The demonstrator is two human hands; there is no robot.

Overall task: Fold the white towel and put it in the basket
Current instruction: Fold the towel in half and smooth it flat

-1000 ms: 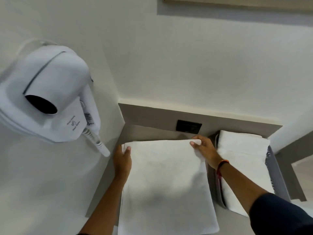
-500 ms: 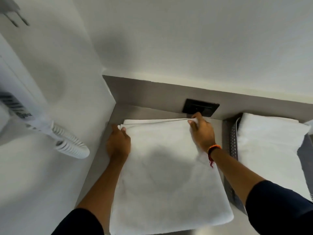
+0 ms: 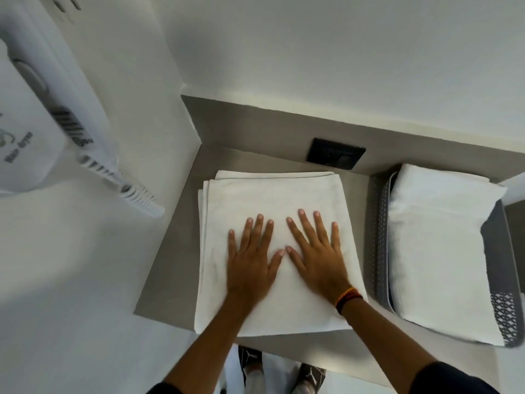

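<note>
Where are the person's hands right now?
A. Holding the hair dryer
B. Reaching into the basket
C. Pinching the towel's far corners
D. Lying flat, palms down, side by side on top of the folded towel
D. The left hand and right hand lie open, fingers spread, on the folded white towel on the counter; the basket sits apart to the right.

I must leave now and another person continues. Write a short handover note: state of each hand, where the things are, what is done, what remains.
Left hand: open, palm flat on the white towel, holding nothing.
Right hand: open, flat on the same towel, beside the left.
Towel: folded in layers, lying on the grey counter.
Basket: at the right of the towel, with another folded white towel already inside.
Done: towel folded at least once and pressed flat.
Left: fold further if needed, then lift it into the basket.
</note>
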